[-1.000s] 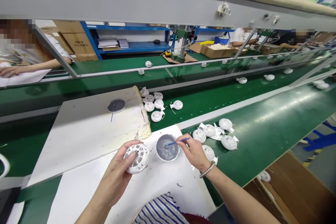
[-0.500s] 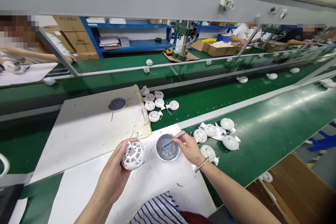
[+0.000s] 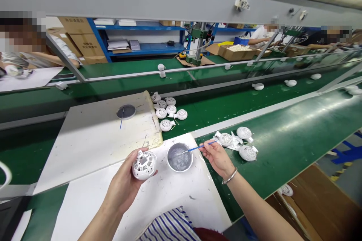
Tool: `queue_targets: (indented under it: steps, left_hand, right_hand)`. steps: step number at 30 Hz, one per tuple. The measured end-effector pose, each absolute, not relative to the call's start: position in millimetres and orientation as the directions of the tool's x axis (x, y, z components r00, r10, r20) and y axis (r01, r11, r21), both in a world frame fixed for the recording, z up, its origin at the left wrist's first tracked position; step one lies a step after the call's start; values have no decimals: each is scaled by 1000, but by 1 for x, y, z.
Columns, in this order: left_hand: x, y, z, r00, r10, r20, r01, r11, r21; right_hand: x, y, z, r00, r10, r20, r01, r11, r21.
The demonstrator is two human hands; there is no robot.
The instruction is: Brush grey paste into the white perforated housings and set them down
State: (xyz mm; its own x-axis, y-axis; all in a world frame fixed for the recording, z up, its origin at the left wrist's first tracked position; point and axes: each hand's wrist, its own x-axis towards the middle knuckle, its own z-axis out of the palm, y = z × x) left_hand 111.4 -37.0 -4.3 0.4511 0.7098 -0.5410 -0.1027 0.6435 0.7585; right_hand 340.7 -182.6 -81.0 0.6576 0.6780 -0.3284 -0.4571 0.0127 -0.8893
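My left hand (image 3: 127, 182) is wrapped round a white round plastic housing (image 3: 144, 164) with a web-like cut-out face turned up. Between the fingers of my right hand (image 3: 216, 156) is a thin blue brush (image 3: 200, 146), pinched near its outer end. The brush reaches left, its tip over a white bowl (image 3: 192, 162) of grey paste (image 3: 179, 158). The tip is too small to tell whether it touches the paste. This bowl stands on a white sheet (image 3: 169, 192), between my two hands. Similar white housings (image 3: 247, 153) lie just beyond my right hand.
A white board (image 3: 93, 139) at left bears a grey-filled lid or dish (image 3: 126, 112) with another blue stick (image 3: 121, 124). More white housings (image 3: 171, 110) lie on the green conveyor (image 3: 215, 107). An open cardboard box (image 3: 316, 199) stands low at right. Co-workers sit across the line.
My right hand has moved right, drawing the brush tip across the bowl towards its right side. My left hand still holds the housing, slightly turned. Housings on the conveyor have shifted left.
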Motion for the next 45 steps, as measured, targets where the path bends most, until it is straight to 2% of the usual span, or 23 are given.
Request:
queue_targets:
  steps: [6,12,15,18,22,24,27,30,32,34,36,38,39,40,42,45]
  left_hand:
    - [120,-43,-9,484,669,-563,-66,670,739]
    - [129,-54,-7,596,578,-557,-6,697,717]
    - [132,-58,-5,630,559,-539,6,691,723]
    - [133,-60,-2,654,554,-515,21,668,744]
    - [133,-61,0,685,544,-484,45,631,774]
    - [132,-62,1,688,543,-482,56,622,781]
    - [130,-62,2,679,542,-495,73,622,780]
    - [129,-62,2,677,541,-499,89,613,785]
    - [128,-61,2,679,540,-498,99,604,791]
    - [127,-60,3,682,534,-500,117,596,795]
    - [125,-58,5,694,508,-510,146,594,791]
    - [122,-57,8,729,443,-522,203,589,782]
    - [121,-58,10,754,393,-527,240,582,777]
    - [120,-58,12,781,335,-527,276,572,772]
    - [119,-62,18,828,229,-512,319,558,766]
    - [119,-68,27,884,137,-446,299,568,767]
  right_hand:
    - [336,-185,-68,605,688,-400,-616,87,-783]
    - [325,-185,-34,601,732,-319,-605,156,-781]
    - [319,-184,-20,634,751,-184,-473,188,-861]
    - [310,-185,-10,653,757,-6,-247,206,-947]
    - [299,-189,-4,589,765,261,71,273,-959]
    - [297,-192,-3,493,779,389,218,322,-921]
    - [299,-198,2,220,803,554,432,429,-793]
    - [305,-202,13,-52,777,628,575,537,-617]
    - [308,-206,21,-126,758,640,615,566,-549]
    - [310,-211,26,-92,748,657,617,561,-552]
    - [311,-214,30,51,717,695,573,549,-608]
    - [312,-212,33,201,662,722,576,516,-634]
    - [312,-210,35,210,642,737,615,499,-610]
    - [311,-205,37,162,645,747,671,483,-562]
    - [308,-194,40,-81,705,704,771,492,-404]
    - [301,-178,46,-387,735,557,766,592,-250]
